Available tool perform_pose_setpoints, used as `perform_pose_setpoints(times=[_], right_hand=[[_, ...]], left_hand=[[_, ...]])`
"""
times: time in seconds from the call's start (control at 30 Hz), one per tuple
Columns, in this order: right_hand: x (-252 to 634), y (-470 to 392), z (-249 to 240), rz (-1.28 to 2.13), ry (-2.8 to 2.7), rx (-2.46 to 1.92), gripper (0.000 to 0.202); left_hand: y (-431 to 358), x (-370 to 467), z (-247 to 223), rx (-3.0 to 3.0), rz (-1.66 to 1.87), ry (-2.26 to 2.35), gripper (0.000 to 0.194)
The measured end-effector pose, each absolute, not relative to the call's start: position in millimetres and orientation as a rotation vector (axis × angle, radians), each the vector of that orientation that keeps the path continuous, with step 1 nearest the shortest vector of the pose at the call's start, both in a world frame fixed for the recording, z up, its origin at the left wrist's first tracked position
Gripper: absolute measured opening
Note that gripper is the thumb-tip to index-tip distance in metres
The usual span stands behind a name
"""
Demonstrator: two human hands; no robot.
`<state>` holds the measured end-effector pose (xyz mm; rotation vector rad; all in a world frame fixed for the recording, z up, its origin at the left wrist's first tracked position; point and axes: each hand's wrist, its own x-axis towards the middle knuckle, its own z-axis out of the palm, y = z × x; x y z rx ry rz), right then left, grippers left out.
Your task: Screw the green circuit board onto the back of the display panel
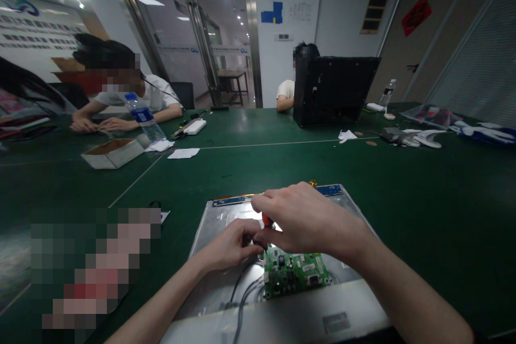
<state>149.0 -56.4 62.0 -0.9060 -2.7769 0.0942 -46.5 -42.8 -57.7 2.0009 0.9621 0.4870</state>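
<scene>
While the left grip (233, 243) half-curls, the right grip (296, 216) clasps something red (266, 220).

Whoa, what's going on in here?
One person's right hand grips a red tool near the far left corner of a green circuit board. The left hand is close beside it; I can't tell if it holds anything. The board lies over a metal panel on a green table.

The left hand (236, 243) is half curled; just right of it the right hand (300, 220) arches palm-down, both forearms (403, 285) slanting in from the near side.
</scene>
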Motion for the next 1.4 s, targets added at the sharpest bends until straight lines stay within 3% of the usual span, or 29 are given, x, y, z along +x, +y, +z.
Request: perform_pose_setpoints(times=[1.4], right_hand=[[141.5, -57.1, 57.9, -0.024, -2.742, -0.935, 0.014]], left_hand=[[-44.9, -48.4, -61.8, 2.03, 0.479, 1.078, 0.009]])
